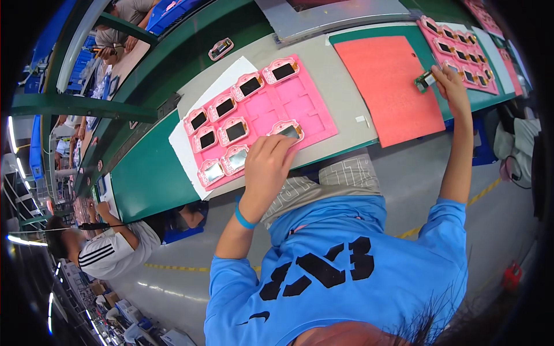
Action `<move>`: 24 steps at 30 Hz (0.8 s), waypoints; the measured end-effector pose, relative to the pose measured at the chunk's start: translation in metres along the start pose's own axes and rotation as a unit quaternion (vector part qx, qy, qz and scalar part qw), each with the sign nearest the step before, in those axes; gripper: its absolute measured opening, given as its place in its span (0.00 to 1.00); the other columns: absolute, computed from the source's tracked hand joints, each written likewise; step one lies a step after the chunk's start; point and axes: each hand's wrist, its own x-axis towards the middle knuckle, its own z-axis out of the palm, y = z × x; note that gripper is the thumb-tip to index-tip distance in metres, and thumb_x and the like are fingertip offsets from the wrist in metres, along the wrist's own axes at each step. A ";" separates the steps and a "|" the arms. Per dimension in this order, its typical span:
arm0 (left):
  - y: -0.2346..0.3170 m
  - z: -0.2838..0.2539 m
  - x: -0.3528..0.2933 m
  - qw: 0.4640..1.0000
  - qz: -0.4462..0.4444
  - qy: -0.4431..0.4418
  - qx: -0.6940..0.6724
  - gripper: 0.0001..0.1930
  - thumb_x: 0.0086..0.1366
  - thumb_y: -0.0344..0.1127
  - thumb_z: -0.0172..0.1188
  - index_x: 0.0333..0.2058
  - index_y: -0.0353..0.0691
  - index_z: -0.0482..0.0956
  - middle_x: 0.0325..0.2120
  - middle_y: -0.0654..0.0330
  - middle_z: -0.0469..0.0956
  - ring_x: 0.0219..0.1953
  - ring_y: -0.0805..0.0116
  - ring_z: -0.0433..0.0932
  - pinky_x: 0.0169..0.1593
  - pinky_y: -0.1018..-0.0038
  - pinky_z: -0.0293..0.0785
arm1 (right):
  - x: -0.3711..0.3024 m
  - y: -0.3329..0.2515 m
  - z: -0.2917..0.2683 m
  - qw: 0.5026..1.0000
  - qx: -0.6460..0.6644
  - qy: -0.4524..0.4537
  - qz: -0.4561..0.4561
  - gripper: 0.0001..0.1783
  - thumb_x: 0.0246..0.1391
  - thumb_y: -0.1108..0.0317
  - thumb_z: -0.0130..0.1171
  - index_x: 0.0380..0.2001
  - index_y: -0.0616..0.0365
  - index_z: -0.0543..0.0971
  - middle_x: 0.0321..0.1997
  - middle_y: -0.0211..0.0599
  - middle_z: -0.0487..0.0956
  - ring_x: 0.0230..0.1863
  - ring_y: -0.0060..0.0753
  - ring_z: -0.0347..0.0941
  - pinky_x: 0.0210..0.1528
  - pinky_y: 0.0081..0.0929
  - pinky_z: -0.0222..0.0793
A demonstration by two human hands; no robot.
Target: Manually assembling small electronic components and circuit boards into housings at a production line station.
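My left hand point(266, 164) reaches over the near side of a pink foam tray point(328, 122). Its closed fingers are at the edge of a pink plastic case point(287, 128) with a screen in it; the fingertips are partly hidden. Several similar cases, such as one with a dark screen point(250, 86), sit in the tray's left and far slots, while some middle and right slots are bare. My right hand point(453, 89) pinches a small green circuit board point(425, 81) with a dark part on it, above the far right of a red-orange mat point(375, 86).
A second pink tray point(431, 43) of cases lies at the far right. One loose case point(220, 49) lies beyond the table's far edge. A metal panel point(340, 20) stands at the back. A person in a white shirt point(115, 251) sits at the left; another person point(528, 144) is at the right.
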 end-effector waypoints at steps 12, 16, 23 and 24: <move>0.031 0.015 -0.067 0.691 -0.387 -0.119 -0.598 0.08 0.75 0.32 0.61 0.42 0.33 0.86 0.33 0.60 0.88 0.29 0.72 0.81 0.34 0.75 0.77 | -0.196 -0.102 0.248 0.843 0.288 -0.430 0.146 0.07 0.74 0.74 0.55 0.50 0.61 0.76 0.27 0.29 0.78 0.26 0.14 0.69 0.26 0.12 0.57; 0.013 0.019 -0.086 0.735 -0.359 -0.105 -0.565 0.09 0.75 0.32 0.60 0.40 0.32 0.85 0.26 0.62 0.85 0.23 0.72 0.77 0.29 0.77 0.73 | -0.200 -0.097 0.270 0.841 0.262 -0.452 0.139 0.07 0.73 0.75 0.56 0.51 0.61 0.75 0.28 0.30 0.78 0.25 0.14 0.69 0.25 0.12 0.55; 0.014 0.006 -0.082 0.804 -0.323 -0.117 -0.485 0.10 0.76 0.31 0.56 0.37 0.33 0.83 0.18 0.64 0.79 0.19 0.74 0.71 0.27 0.80 0.67 | -0.207 -0.086 0.285 0.824 0.318 -0.433 0.179 0.07 0.71 0.76 0.58 0.50 0.61 0.75 0.28 0.31 0.79 0.23 0.13 0.67 0.22 0.12 0.52; 0.013 0.006 -0.081 0.809 -0.316 -0.113 -0.482 0.10 0.76 0.32 0.56 0.36 0.34 0.82 0.17 0.65 0.78 0.19 0.74 0.70 0.27 0.79 0.66 | -0.207 -0.086 0.284 0.822 0.325 -0.430 0.183 0.07 0.71 0.77 0.58 0.49 0.61 0.75 0.28 0.31 0.79 0.22 0.13 0.67 0.21 0.12 0.51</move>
